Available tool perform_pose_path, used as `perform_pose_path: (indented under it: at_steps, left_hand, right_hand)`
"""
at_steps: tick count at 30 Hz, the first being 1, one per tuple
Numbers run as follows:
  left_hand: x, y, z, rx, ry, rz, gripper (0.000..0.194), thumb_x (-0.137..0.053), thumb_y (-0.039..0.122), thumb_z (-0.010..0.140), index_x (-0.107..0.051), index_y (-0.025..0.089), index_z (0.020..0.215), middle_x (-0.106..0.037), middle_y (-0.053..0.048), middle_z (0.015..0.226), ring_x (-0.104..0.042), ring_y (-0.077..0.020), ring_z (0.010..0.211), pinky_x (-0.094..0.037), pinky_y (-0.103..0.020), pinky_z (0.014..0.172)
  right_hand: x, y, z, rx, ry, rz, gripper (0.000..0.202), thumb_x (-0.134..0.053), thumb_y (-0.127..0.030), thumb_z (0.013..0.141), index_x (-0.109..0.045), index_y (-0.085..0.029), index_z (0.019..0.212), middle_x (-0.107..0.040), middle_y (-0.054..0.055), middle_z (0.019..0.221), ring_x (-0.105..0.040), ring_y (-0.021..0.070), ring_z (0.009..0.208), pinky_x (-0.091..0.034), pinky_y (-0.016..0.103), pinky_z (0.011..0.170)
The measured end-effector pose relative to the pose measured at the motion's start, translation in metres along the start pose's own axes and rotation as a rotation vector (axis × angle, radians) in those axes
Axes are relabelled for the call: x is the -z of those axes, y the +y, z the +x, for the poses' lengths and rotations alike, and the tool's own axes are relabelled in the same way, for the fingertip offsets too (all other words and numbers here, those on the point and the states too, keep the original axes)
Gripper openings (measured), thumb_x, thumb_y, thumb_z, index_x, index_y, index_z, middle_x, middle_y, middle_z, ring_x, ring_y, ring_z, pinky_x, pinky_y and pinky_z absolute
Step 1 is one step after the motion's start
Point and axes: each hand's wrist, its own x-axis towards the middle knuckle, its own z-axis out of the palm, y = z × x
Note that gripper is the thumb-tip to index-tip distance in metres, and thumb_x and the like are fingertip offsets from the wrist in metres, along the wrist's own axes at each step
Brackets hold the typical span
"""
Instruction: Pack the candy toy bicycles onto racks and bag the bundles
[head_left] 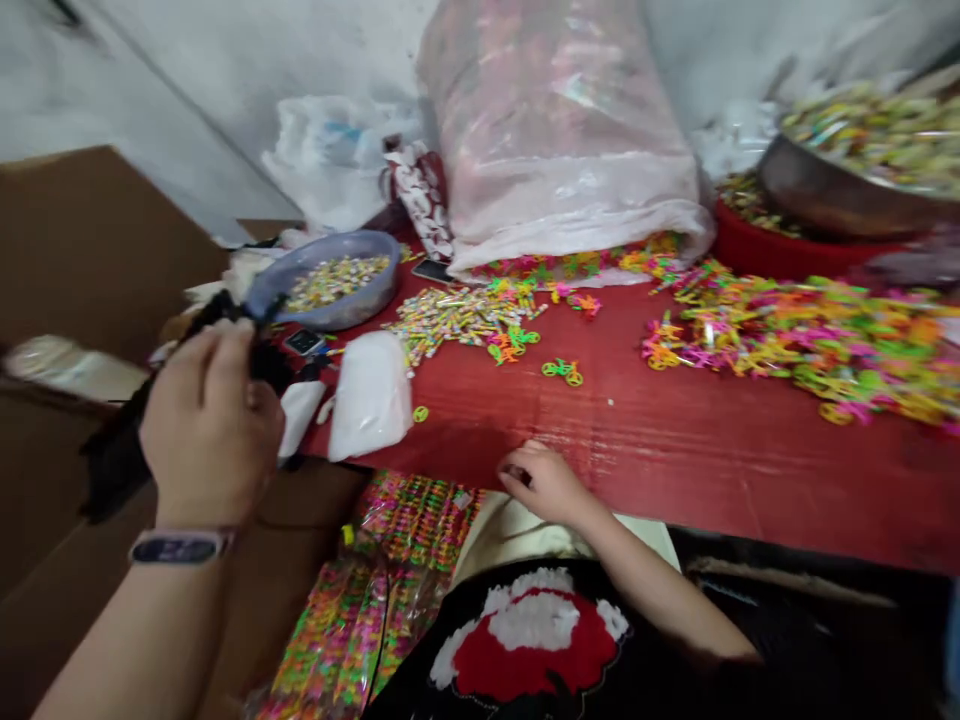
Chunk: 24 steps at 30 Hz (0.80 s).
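My left hand [210,420], with a band on its wrist, is raised at the left over the table's end. Its fingers are curled and blurred, and what they hold, if anything, is hidden. A black thing [270,365] shows just behind it; whether the hand touches it I cannot tell. My right hand [546,482] rests at the table's front edge, its fingers loosely curled in with nothing visible in them. Beyond it on the red table [517,420] lie a green and orange toy bicycle [562,372] and a stack of clear plastic bags [371,395].
A blue basin [322,280] holds small wrapped pieces; more lie in a pile [450,318]. A large plastic sack [559,130] stands behind. Colourful plastic toys [810,340] heap at right beside a red tub [795,255] and metal bowl [832,185]. Bagged toys [337,620] lie below.
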Motion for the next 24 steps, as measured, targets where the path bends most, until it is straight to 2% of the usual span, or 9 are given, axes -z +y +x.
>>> perform_pose_path:
  at_steps: [4,6,8,12,15,18,20,22,24]
  left_hand:
    - [-0.059,0.088,-0.029,-0.533,-0.49,-0.374,0.083,-0.041,0.015,0.092,-0.025,0.058,0.162,-0.042,0.007,0.167,-0.039,-0.0307,0.156,-0.028,-0.063,0.132]
    - [-0.099,0.123,-0.044,-0.687,-0.73,-0.395,0.094,-0.042,0.007,0.083,-0.025,0.05,0.165,-0.046,0.002,0.165,-0.039,-0.0284,0.156,-0.033,-0.058,0.131]
    - [-0.131,0.144,-0.053,-0.766,-0.823,-0.367,0.096,-0.043,0.006,0.08,-0.026,0.044,0.166,-0.044,0.0,0.166,-0.039,-0.0299,0.156,-0.038,-0.055,0.129]
    - [-0.145,0.151,-0.047,-0.747,-0.612,-0.43,0.103,-0.043,0.008,0.078,-0.008,0.041,0.169,-0.043,0.003,0.165,-0.053,-0.0281,0.147,-0.049,-0.049,0.123]
    - [-0.115,0.155,-0.034,-0.488,-0.225,-0.469,0.092,-0.047,0.019,0.086,-0.014,0.051,0.166,-0.047,0.014,0.16,-0.064,-0.0293,0.135,-0.057,-0.046,0.115]
    - [-0.078,0.185,-0.034,-0.35,-0.006,-0.46,0.073,-0.053,0.014,0.096,-0.037,0.033,0.164,-0.048,0.007,0.162,-0.069,-0.029,0.128,-0.053,-0.045,0.118]
    - [-0.064,0.221,-0.048,-0.565,0.09,-0.599,0.068,-0.049,0.005,0.098,-0.042,0.024,0.162,-0.056,0.002,0.157,-0.067,-0.0218,0.132,-0.049,-0.035,0.121]
    - [-0.063,0.262,-0.074,-0.872,-0.024,-0.723,0.067,-0.04,0.0,0.098,-0.037,0.016,0.164,-0.054,-0.007,0.159,-0.057,-0.0217,0.144,-0.042,-0.038,0.127]
    - [-0.072,0.305,-0.106,-1.022,-0.046,-0.771,0.063,-0.032,0.0,0.1,-0.042,0.013,0.161,-0.056,-0.009,0.157,-0.054,-0.0209,0.146,-0.041,-0.038,0.127]
  right_hand:
    - [-0.001,0.0,-0.002,-0.04,0.056,0.126,0.01,-0.065,-0.016,0.091,-0.072,-0.02,0.096,-0.074,0.004,0.093,-0.062,0.0187,0.085,-0.047,0.032,0.082]
    - [0.0,0.004,-0.008,-0.137,0.181,0.264,0.009,-0.063,-0.018,0.093,-0.07,-0.02,0.099,-0.071,0.002,0.09,-0.06,0.0156,0.079,-0.047,0.028,0.076]
    - [0.003,0.007,-0.019,-0.236,0.295,0.413,0.013,-0.062,-0.022,0.094,-0.068,-0.019,0.105,-0.067,0.0,0.087,-0.057,0.013,0.073,-0.047,0.025,0.07]
    - [0.027,0.014,-0.062,-0.312,0.373,0.513,0.024,-0.065,-0.029,0.094,-0.068,-0.018,0.115,-0.069,0.001,0.091,-0.059,0.0123,0.075,-0.048,0.024,0.07]
    - [0.074,0.03,-0.102,-0.318,0.504,0.348,0.023,-0.066,-0.031,0.093,-0.071,-0.02,0.112,-0.073,0.005,0.099,-0.066,0.0161,0.085,-0.053,0.029,0.078]
    - [0.154,0.06,-0.141,-0.379,0.772,-0.009,0.023,-0.062,-0.031,0.094,-0.072,-0.021,0.112,-0.074,0.008,0.109,-0.068,0.0216,0.098,-0.055,0.036,0.088]
    - [0.218,0.085,-0.165,-0.532,0.939,-0.32,0.028,-0.053,-0.024,0.095,-0.073,-0.019,0.113,-0.073,0.011,0.115,-0.067,0.0245,0.105,-0.054,0.039,0.094]
    - [0.281,0.11,-0.184,-0.803,0.987,-0.6,0.038,-0.045,-0.018,0.095,-0.071,-0.017,0.124,-0.07,0.014,0.125,-0.063,0.0257,0.116,-0.049,0.041,0.105]
    - [0.329,0.13,-0.197,-0.923,0.997,-0.666,0.043,-0.044,-0.022,0.098,-0.065,-0.012,0.135,-0.065,0.021,0.13,-0.057,0.0319,0.126,-0.044,0.048,0.11]
